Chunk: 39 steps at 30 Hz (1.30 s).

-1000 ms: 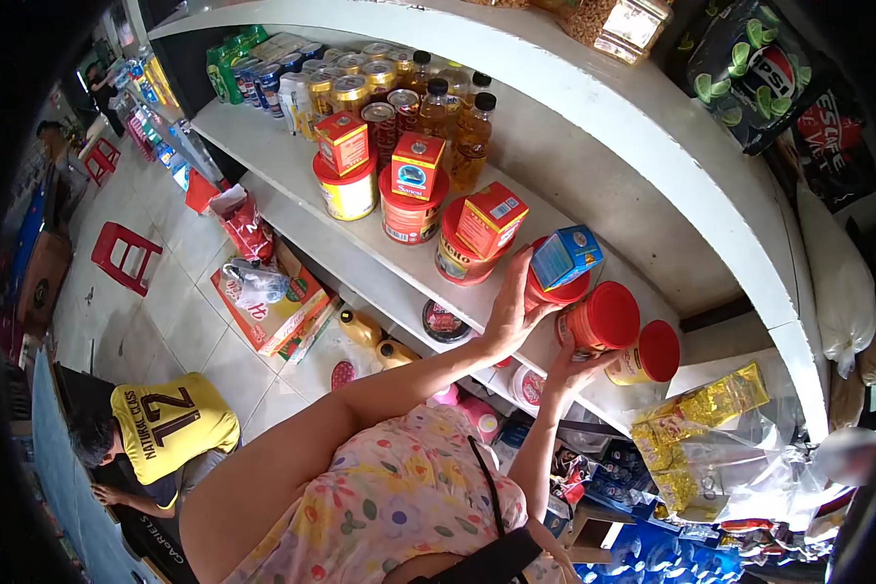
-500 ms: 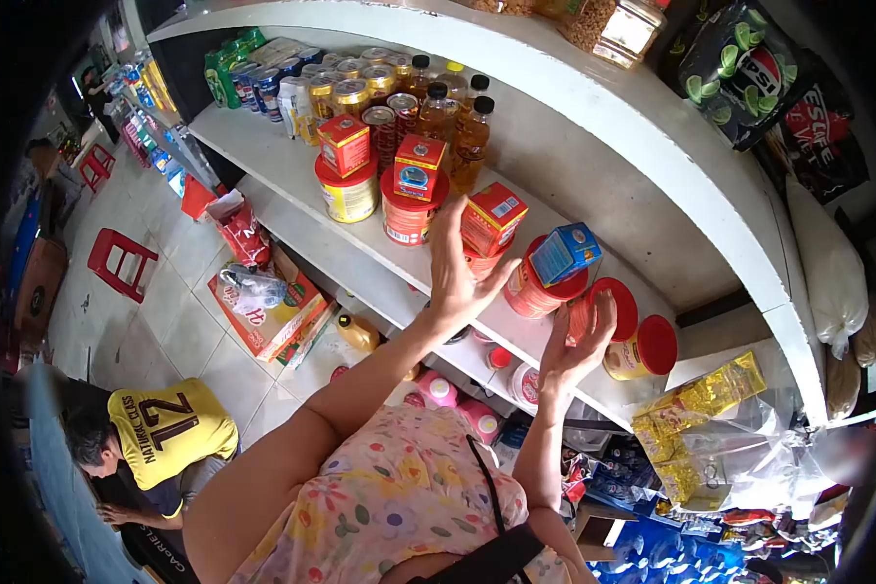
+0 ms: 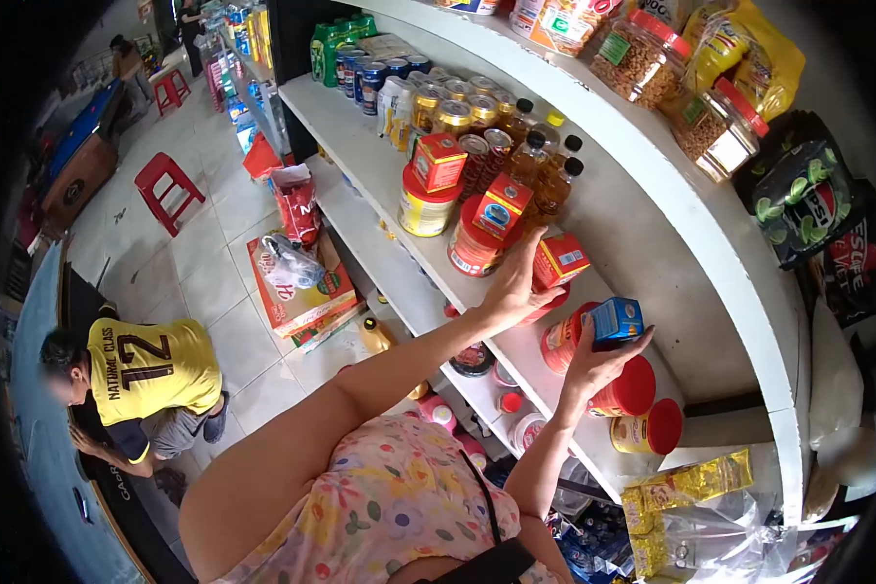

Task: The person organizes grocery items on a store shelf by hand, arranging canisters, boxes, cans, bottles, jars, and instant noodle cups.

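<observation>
My left hand (image 3: 514,290) reaches to a small red box (image 3: 561,260) above a red-lidded tin (image 3: 547,304). Its fingers lie along the box's left side, with the thumb at the near lower corner. In my right hand (image 3: 594,370) is a small blue box (image 3: 617,319), between thumb and fingers, beside the lid of another red tin (image 3: 562,343). Part of that tin is hidden by the hand. Left of my hands, a red box (image 3: 503,204) sits on a red tin (image 3: 472,248), and another red box (image 3: 439,161) tops a yellow-labelled tin (image 3: 426,209).
Drink cans (image 3: 453,117) and bottles (image 3: 555,190) stand behind the tins. Two more red-lidded tins, one a yellow tin (image 3: 647,428), stand to the right. Jars (image 3: 642,58) line the upper shelf (image 3: 652,165). A person in a yellow shirt (image 3: 156,365) is at lower left, past a carton (image 3: 302,287).
The view has shifted, so the shelf appears lower and further right. My right hand has moved from beside the tins onto the blue box. My left thumb has come in against the red box.
</observation>
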Motion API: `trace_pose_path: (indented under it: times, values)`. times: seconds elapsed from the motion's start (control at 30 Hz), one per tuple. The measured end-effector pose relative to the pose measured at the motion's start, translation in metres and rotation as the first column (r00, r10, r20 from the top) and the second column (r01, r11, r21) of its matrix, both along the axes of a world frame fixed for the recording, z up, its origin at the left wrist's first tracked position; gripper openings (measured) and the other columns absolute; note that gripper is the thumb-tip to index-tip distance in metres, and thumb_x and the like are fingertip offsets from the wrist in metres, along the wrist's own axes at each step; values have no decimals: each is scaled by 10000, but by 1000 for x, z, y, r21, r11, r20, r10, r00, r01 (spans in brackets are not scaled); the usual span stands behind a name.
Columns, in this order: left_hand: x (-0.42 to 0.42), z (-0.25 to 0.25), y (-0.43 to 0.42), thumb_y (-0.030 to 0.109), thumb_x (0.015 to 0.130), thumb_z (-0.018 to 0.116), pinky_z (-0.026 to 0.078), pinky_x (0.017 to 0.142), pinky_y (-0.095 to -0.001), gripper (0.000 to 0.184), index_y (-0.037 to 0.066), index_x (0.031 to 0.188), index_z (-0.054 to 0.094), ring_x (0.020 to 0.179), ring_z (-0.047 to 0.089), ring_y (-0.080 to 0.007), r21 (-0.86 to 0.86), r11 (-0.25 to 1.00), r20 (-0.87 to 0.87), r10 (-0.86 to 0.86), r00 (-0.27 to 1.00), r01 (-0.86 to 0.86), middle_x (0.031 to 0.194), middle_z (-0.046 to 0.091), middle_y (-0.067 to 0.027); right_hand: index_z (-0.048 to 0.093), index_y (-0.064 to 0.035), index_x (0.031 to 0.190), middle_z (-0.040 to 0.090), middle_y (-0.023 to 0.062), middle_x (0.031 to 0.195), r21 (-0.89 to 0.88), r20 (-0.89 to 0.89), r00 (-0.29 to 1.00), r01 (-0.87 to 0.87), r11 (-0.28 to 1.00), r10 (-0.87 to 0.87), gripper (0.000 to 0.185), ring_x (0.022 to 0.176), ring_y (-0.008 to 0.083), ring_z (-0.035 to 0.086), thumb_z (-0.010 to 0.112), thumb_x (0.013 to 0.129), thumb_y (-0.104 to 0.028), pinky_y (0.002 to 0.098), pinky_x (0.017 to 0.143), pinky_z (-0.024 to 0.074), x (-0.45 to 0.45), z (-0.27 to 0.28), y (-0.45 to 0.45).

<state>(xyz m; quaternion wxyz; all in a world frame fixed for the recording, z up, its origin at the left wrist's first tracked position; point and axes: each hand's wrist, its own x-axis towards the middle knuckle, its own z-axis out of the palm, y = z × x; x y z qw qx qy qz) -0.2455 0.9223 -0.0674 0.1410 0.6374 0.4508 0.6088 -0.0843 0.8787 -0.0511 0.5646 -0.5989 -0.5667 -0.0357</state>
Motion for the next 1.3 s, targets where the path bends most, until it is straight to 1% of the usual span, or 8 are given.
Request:
trace_pose_path:
  times: [0.23,0.5,0.6,0.77,0.9,1.07,1.2,1.3]
  values:
    - [3,-16,5,299,697,801,394,1005,-434,972,-10,1397,200,1194,452,-396,18,996,-74,90,993,-89,1295,412,-281,168,-5,1425,379,303,1345,-36,-46,999,-16,999,14,966,1114,444,515,775,729,-289,489,900,471,-3,9,-5]
    - [-11,2,-19,283,732,789,377,1013,-435,968,-18,1415,172,1220,450,-361,180,984,-17,20,1000,-17,1346,385,-243,137,-36,1443,435,313,1280,28,-63,996,63,998,-61,1051,1087,439,533,799,699,-369,497,877,495,-3,5,-5]
    - [-40,2,-42,189,747,769,392,991,-421,775,-28,1341,321,1202,463,-318,248,967,51,-73,996,59,1262,455,-223,177,-40,1431,449,286,1278,207,-4,985,171,963,-173,920,1131,407,516,739,774,-357,511,906,483,-5,10,-12]
    - [-131,27,-29,133,744,748,388,956,-385,700,6,1313,361,1156,439,-311,269,902,1,349,937,-336,1257,421,-176,339,18,1322,501,183,1238,443,-106,994,48,895,-1,538,1071,282,559,611,896,-162,418,905,504,-51,38,-25]
    - [-184,38,22,186,654,809,325,1010,-483,928,33,1383,255,1234,346,-412,105,955,-2,280,960,-279,1326,367,-221,490,62,1192,564,153,1159,320,-234,892,-304,897,386,343,1043,221,563,593,899,-86,348,930,475,-119,35,-21]
    - [-208,27,58,221,668,820,393,1019,-408,967,99,1425,229,1218,455,-362,-36,997,-80,64,995,-67,1363,398,-219,487,-7,1259,459,205,1309,39,239,960,-160,986,147,493,1216,363,456,674,819,-124,465,991,408,-189,58,7]
    - [-214,13,64,181,696,787,425,983,-400,871,95,1399,282,1189,480,-355,-1,1000,-54,11,999,-11,1311,450,-209,430,-1,1293,440,249,1309,30,349,937,-37,999,25,576,1268,411,353,665,840,-268,513,982,383,-204,48,50]
    - [-219,18,63,234,715,775,457,942,-424,908,100,1423,223,1108,516,-371,-131,991,-166,-32,986,10,1273,454,-220,399,-2,1315,478,257,1272,1,293,953,-78,997,75,614,1171,407,473,656,850,-310,481,956,419,-201,25,73]
